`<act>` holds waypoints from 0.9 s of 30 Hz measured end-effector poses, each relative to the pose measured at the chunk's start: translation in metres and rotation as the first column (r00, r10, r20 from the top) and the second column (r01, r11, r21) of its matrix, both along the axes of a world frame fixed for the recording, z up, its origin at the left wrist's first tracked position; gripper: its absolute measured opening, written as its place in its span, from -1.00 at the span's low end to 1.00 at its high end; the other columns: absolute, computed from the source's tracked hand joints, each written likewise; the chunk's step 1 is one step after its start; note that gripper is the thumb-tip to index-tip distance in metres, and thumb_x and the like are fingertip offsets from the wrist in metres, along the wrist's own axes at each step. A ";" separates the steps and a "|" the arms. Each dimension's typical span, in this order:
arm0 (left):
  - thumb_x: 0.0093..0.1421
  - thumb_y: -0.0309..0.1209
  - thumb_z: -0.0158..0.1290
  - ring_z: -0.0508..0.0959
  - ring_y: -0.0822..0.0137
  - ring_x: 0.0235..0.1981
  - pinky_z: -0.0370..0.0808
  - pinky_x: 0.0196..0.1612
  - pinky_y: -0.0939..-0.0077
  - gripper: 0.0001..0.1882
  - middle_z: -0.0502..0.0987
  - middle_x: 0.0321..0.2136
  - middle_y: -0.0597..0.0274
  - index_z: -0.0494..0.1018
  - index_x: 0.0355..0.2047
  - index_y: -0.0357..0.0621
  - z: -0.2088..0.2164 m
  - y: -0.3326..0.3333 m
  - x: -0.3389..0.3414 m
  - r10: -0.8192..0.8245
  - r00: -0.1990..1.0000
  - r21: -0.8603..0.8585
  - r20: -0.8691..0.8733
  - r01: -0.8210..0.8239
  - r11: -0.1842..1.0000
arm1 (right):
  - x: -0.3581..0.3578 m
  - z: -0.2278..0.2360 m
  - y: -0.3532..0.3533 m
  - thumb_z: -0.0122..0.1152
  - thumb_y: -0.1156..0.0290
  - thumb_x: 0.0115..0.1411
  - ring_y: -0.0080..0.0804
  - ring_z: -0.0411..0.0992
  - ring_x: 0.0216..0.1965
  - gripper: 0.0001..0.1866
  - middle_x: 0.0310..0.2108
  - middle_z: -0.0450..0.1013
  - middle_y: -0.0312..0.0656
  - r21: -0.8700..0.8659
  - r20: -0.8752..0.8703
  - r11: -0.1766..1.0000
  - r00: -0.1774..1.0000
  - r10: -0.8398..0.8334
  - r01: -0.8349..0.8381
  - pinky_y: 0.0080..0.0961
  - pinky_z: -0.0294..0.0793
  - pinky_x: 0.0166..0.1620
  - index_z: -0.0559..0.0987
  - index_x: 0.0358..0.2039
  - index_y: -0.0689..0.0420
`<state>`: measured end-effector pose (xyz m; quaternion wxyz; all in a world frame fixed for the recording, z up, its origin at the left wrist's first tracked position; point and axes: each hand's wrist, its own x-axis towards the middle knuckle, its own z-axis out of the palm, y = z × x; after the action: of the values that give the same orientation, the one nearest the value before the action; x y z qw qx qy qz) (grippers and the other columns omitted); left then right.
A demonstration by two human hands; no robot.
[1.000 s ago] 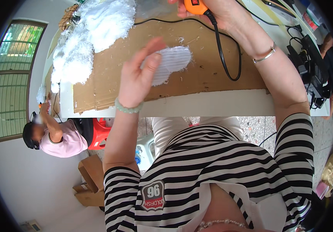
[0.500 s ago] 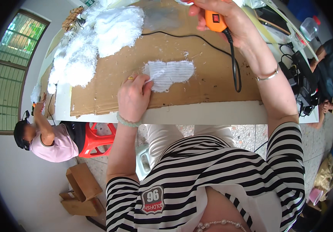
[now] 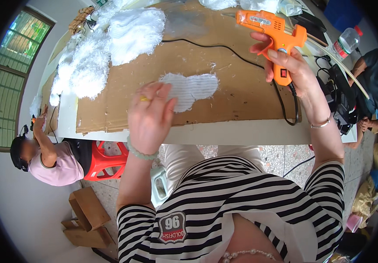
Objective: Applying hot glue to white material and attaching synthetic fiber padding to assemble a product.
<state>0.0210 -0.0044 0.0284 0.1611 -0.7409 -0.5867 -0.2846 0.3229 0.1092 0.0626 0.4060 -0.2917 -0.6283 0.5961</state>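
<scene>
My right hand (image 3: 285,65) grips an orange hot glue gun (image 3: 273,38) above the right side of the table. The gun's nozzle points left, and a black cord runs down from its handle. Below and left of it, a small white ribbed cloth piece (image 3: 202,87) with frayed edges lies flat on the brown cardboard (image 3: 241,98). My left hand (image 3: 151,114) hovers at the cloth's left edge, fingers stretched out and thumb apart, slightly blurred; it covers part of that edge. Nothing shows in its fingers.
Fluffy white cloth pieces (image 3: 136,33) are heaped at the far left. The black cord (image 3: 206,45) crosses the cardboard. A clear bottle (image 3: 349,41) and black power adapters (image 3: 340,94) stand at the right. At the left a person (image 3: 53,162) sits on a red stool (image 3: 105,162).
My right hand has brought the glue gun from the far edge nearer and to the right, fully into view. My left hand has loosened its pinch on the cloth and lifted slightly.
</scene>
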 end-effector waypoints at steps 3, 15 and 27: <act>-0.04 -0.35 0.22 0.47 -0.01 -0.04 0.44 -0.05 0.28 -0.61 0.49 -0.09 0.05 0.49 -0.18 -0.23 -0.004 0.010 0.016 -0.327 0.945 -0.072 0.011 0.327 0.942 | -0.001 -0.005 -0.008 0.15 0.28 0.12 -0.60 0.33 -0.59 -0.44 -0.19 0.47 -0.11 -0.092 -0.015 0.995 1.000 0.023 -0.024 -0.69 0.38 -0.45 0.37 0.10 0.29; 0.15 -0.37 0.06 0.55 0.04 -0.26 0.48 -0.17 0.29 -0.76 0.57 -0.26 0.04 0.51 -0.17 -0.16 0.047 0.134 0.009 -0.374 0.922 -0.161 0.100 0.386 0.908 | 0.015 -0.022 0.000 0.19 0.24 0.07 -0.60 0.34 -0.57 -0.42 -0.26 0.47 -0.17 -0.151 -0.078 0.988 0.997 0.001 -0.013 -0.67 0.40 -0.46 0.38 0.06 0.30; -0.18 -0.24 0.35 0.56 0.22 -0.24 0.45 -0.12 0.41 -0.35 0.59 -0.29 0.10 0.46 -0.02 -0.11 0.004 0.277 -0.034 -0.017 0.994 -0.647 0.106 0.082 0.758 | 0.005 -0.026 -0.006 0.12 0.35 0.09 -0.55 0.37 -0.53 -0.55 -0.26 0.47 -0.13 -0.259 -0.091 0.966 0.995 -0.046 0.021 -0.60 0.45 -0.40 0.43 -0.02 0.29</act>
<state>-0.0129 0.2724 0.0328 -0.1412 -0.7517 -0.6361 -0.1018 0.3283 0.1033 0.0368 0.4047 -0.3236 -0.5202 0.6789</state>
